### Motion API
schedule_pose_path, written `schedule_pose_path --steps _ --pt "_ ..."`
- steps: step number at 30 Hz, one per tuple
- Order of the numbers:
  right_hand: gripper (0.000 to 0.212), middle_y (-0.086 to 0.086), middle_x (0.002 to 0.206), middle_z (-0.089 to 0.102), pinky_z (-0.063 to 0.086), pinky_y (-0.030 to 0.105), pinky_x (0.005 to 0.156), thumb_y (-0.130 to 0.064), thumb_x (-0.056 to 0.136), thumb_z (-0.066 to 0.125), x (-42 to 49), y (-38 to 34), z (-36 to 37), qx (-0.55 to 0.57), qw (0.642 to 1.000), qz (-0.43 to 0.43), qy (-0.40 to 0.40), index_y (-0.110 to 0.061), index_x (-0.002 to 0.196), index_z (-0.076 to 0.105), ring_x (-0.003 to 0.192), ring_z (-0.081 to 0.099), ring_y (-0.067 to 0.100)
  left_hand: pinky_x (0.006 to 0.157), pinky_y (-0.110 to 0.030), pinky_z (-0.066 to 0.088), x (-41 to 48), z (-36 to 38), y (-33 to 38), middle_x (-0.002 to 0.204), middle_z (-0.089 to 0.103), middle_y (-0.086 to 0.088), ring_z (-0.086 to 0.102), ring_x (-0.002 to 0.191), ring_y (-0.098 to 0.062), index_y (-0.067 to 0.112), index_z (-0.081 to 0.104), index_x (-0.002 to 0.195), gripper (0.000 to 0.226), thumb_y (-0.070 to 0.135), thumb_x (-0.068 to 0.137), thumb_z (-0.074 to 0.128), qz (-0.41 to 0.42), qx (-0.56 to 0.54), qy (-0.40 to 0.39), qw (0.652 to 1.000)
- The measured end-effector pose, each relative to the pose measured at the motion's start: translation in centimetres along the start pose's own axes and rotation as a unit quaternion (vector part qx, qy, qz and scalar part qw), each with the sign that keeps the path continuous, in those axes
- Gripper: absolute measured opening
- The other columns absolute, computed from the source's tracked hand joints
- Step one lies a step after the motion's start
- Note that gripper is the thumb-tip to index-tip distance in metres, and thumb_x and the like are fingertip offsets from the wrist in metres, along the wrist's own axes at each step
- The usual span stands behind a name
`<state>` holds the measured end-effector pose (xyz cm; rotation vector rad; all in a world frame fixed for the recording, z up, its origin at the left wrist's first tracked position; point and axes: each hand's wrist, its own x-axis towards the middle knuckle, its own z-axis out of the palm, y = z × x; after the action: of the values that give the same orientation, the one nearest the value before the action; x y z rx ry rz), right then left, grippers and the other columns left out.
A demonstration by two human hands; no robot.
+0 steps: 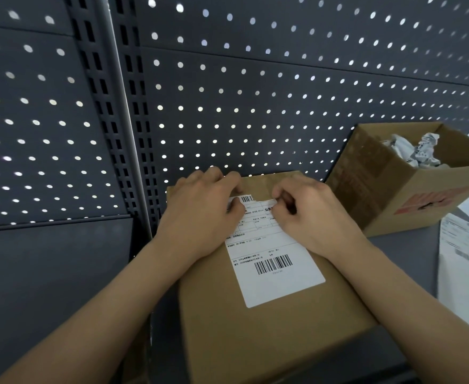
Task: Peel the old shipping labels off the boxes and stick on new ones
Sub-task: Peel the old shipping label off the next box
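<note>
Nearest, a closed box [269, 342] sat on the table [405, 250], a white label [277, 275] flat on its top. At the label's far edge (ragged there) the right hand [313, 217] pinched a corner in curled fingers [283, 196]. The left hand [200, 214] lay curled on the other corner; pinching or pressing, I could not tell. Beyond, to the right, an open box [410, 200] held crumpled labels [413, 151], close against the pegboard [255, 106].

Closed box [269, 333] on dark surface [402, 245], white label [279, 275] with barcodes on its top face. Left hand [203, 214] pinches label's far left corner; right hand [311, 217] pinches its far right edge. Open box [421, 200] near, at right, crumpled paper [413, 151] inside. Printed sheets [463, 259] at right edge.
</note>
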<state>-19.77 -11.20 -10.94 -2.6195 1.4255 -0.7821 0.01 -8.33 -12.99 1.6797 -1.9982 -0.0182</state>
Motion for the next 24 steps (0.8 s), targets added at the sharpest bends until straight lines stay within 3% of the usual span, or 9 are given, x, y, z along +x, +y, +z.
schedule_pose_path --steps 10,15,19,24 --pt "0.004 -0.010 0.069 0.048 0.042 0.031 0.063 -0.014 0.083 0.061 0.40 0.08 -0.04 -0.006 1.000 0.003 -0.013 -0.016 0.079 0.061 0.066 0.047 0.011 0.080 -0.040 0.044 0.03 -0.19 0.15 0.090 0.056 0.003 0.054 0.086 -0.022 0.025 0.059 0.104 0.026 0.037 0.086 0.043 0.002 0.010 0.000 1.000" --pt "0.007 -0.004 0.071 0.051 0.036 0.027 0.060 -0.011 0.081 0.060 0.29 -0.25 -0.02 -0.010 1.000 0.008 -0.019 -0.011 0.075 0.056 0.064 0.045 0.012 0.081 -0.040 0.044 0.06 -0.24 0.19 0.090 0.057 0.003 0.054 0.085 -0.023 0.026 0.061 0.104 0.032 0.038 0.084 0.040 0.000 -0.002 0.003 1.000" --pt "0.005 -0.009 0.065 0.050 0.043 0.028 0.062 -0.013 0.081 0.062 0.12 -0.37 -0.22 0.010 1.000 0.023 -0.004 -0.013 0.086 0.063 0.064 0.046 0.008 0.083 -0.039 0.043 0.01 -0.11 0.01 0.091 0.056 0.003 0.054 0.087 -0.023 0.026 0.061 0.104 0.028 0.037 0.085 0.043 0.000 -0.009 0.001 1.000" --pt "0.004 -0.005 0.071 0.054 0.048 0.035 0.064 -0.012 0.078 0.061 0.12 -0.09 -0.28 0.007 1.000 0.013 -0.001 -0.016 0.081 0.062 0.066 0.049 0.011 0.086 -0.039 0.043 0.05 -0.04 -0.09 0.093 0.057 0.003 0.054 0.089 -0.023 0.026 0.061 0.105 0.021 0.033 0.088 0.050 -0.004 -0.017 0.001 1.000"
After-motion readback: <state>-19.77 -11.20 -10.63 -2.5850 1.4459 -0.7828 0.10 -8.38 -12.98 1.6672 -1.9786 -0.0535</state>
